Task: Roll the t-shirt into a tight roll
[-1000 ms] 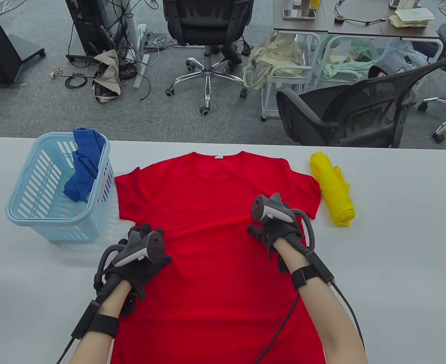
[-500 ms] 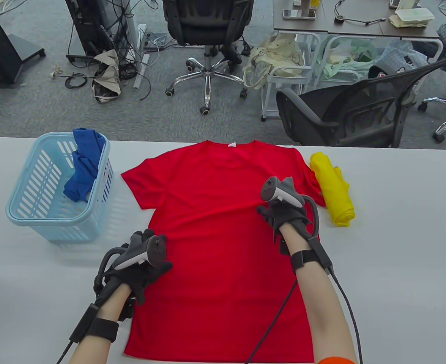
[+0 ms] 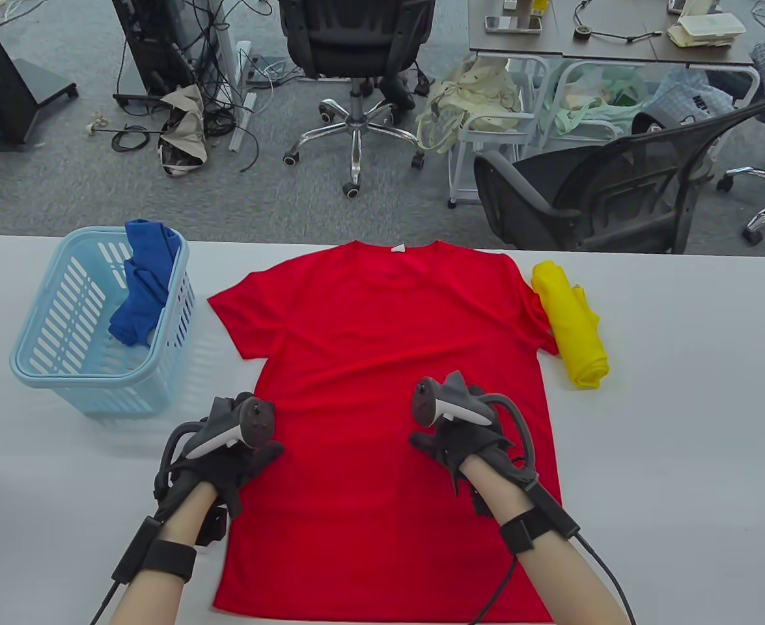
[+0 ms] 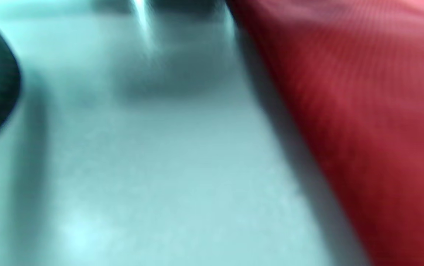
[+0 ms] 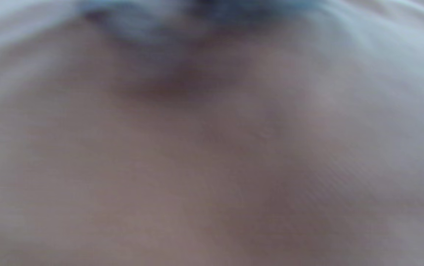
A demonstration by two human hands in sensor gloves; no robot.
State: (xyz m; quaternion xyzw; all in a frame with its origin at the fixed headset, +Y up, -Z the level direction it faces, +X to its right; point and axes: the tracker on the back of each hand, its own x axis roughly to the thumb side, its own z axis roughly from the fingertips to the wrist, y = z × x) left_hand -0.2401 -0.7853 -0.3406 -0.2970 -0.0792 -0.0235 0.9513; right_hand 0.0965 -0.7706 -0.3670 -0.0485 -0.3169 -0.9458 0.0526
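Lying flat, unrolled: red t-shirt, small white neck label, writing unreadable. Left hand and right hand rest on it; finger state unclear.

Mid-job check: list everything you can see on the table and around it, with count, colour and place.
t-shirt: 1, red, spread flat at the table's middle, collar at the far edge
rolled garment: 1, yellow, beside the t-shirt's right sleeve, touching or just overlapped by it
basket: 1, light blue, slotted, far left of the table
cloth: 1, blue, draped over the basket's far rim and hanging inside
table: 1, white
office chairs: 2 whole, black, on the grey carpet beyond the table
second table: 1, dark top, far right, small items on it
left hand: 1, dark glove with grey tracker, at the t-shirt's left edge
right hand: 1, dark glove with grey tracker, on the t-shirt's right half; fingers hidden
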